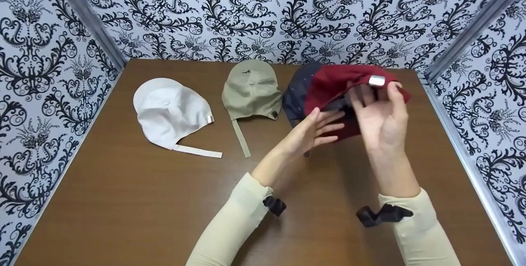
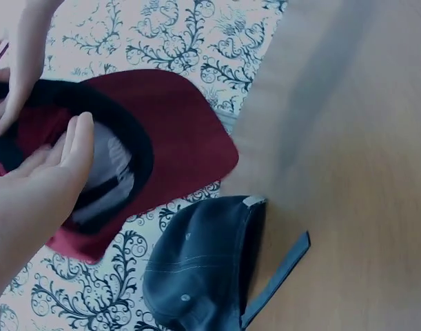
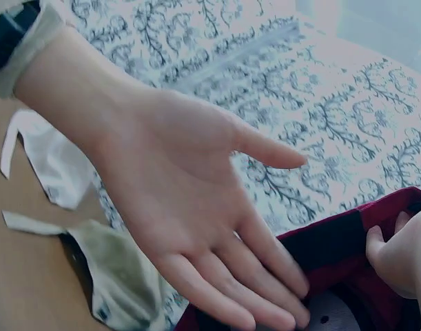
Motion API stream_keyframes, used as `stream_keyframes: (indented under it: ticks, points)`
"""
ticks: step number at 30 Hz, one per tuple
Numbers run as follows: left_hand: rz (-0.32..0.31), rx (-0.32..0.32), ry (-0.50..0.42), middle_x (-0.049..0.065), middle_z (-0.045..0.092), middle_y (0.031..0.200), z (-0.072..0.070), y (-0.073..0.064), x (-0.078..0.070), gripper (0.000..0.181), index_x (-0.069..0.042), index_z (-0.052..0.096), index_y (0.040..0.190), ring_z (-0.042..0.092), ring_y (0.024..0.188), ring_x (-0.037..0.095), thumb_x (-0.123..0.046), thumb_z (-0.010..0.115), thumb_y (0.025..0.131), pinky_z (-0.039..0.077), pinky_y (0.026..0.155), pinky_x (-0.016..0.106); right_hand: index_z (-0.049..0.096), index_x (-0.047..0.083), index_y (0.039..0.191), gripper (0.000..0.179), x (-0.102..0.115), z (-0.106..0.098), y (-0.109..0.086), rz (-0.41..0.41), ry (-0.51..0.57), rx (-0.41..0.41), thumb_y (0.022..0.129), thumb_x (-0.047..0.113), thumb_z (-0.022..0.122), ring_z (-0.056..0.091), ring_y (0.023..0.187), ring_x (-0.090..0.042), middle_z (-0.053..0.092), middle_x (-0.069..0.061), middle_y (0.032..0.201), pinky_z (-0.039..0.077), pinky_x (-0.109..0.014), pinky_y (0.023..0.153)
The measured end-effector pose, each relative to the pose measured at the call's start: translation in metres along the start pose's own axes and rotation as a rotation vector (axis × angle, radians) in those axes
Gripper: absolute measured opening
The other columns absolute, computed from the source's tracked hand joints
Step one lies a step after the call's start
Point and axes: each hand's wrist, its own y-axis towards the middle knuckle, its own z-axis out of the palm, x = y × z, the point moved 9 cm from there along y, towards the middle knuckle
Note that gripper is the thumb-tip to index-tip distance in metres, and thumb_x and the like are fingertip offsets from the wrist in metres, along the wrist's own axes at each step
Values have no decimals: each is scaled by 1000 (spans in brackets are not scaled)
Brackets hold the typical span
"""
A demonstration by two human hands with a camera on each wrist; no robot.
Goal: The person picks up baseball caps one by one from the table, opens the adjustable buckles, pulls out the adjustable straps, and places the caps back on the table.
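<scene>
A red cap [image 1: 345, 81] is lifted and tilted, its dark-lined inside facing the hands. My right hand [image 1: 382, 118] holds it at the rim, the thumb over the edge beside a shiny white piece and the fingers inside. With fingers straight and spread, my left hand [image 1: 308, 130] is at the cap's opening; whether it touches the cloth I cannot tell. In the left wrist view the red brim [image 2: 176, 131] points away from the palm. Partly hidden behind the red cap, a dark navy cap [image 1: 294, 93] lies on the table.
An olive cap [image 1: 250, 89] and a white cap [image 1: 172, 112] lie to the left on the brown table [image 1: 144, 208], their straps loose toward the front. Patterned walls [image 1: 246, 15] close in the back and both sides.
</scene>
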Motion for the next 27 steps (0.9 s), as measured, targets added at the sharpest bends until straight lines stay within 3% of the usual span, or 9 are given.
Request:
stream_keyframes:
  ticks: [2,4,7,9,11,14,19,22,27]
  points:
    - [36,-26,-68,16,25,164,-2,-2,-3,111,-3,19,158,33,148,38,-81,47,84,35,120,49,58,9,99,13,-8,5,-4,31,-7,23,91,9,68,62,100,-32,63,-12,109,50,-50,101]
    - [80,-77,-195,15,25,165,-7,-4,-6,123,-7,20,159,32,149,39,-85,57,71,33,121,50,60,9,98,13,-16,7,-7,57,-11,37,90,10,70,63,97,-31,65,-12,105,51,-50,99]
    - [166,-179,-452,17,32,160,-19,-8,-13,91,-10,27,155,29,150,39,-69,53,90,28,123,50,62,12,94,10,-25,8,-8,71,-45,42,90,13,71,65,95,-27,68,-9,99,51,-47,98]
    - [214,-243,-601,18,33,159,-28,-11,-17,68,-9,29,153,26,151,37,-54,40,103,24,125,48,63,14,91,6,-30,5,-8,75,-59,40,93,15,68,65,96,-26,69,-6,98,51,-46,97]
    - [254,-287,-702,18,29,161,-35,-14,-22,56,-8,28,154,22,153,35,-41,26,109,21,127,45,64,14,90,8,-34,2,-9,83,-66,43,97,17,63,65,99,-25,68,-6,100,50,-44,97]
    - [294,-325,-778,17,27,163,-42,-18,-29,53,-7,25,156,19,154,32,-34,23,110,17,128,42,66,11,97,16,-41,-4,-10,112,-49,50,102,20,53,63,101,-26,68,-7,104,49,-43,97]
    - [329,-348,-833,9,59,134,-50,-25,-36,40,-9,44,138,41,139,26,-31,26,110,16,129,42,65,5,108,20,-52,-16,-11,168,10,44,101,20,53,66,99,-26,69,-8,108,50,-41,98]
    - [342,-343,-861,6,66,120,-55,-28,-38,37,-11,49,129,46,128,25,-32,26,110,15,129,43,66,3,101,16,-61,-26,-12,223,86,-4,97,17,60,67,95,-28,72,-10,103,52,-41,96]
    - [363,-354,-902,8,66,120,-63,-31,-40,38,-10,46,130,37,136,28,-34,25,110,13,129,45,66,0,89,12,-81,-43,-17,352,251,-123,91,11,70,67,94,-30,73,-14,95,53,-43,96]
